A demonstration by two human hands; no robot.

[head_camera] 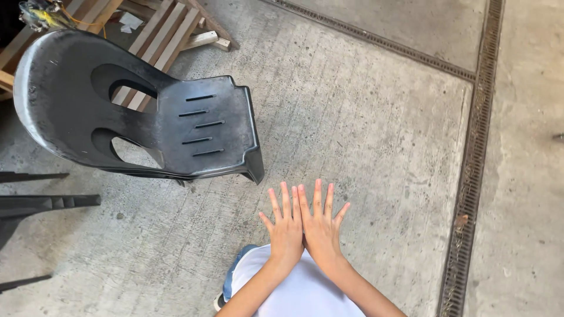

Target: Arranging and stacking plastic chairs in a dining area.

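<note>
We hold our left hand (286,226) and right hand (321,223) flat, fingers spread, index fingers touching, palms down and holding nothing, seemingly just displayed above the grey concrete floor (364,129). At ten o'clock, nearest them, stands the black moulded plastic chair (194,126); wooden slat frames (170,26) lie beyond, a metal drain grate (473,176) at three o'clock.

The left hand (286,228) and right hand (321,226) hover flat, side by side (index edges touching), fingers (318,196) spread, above the concrete floor (364,117), near a black plastic chair (176,126).
</note>
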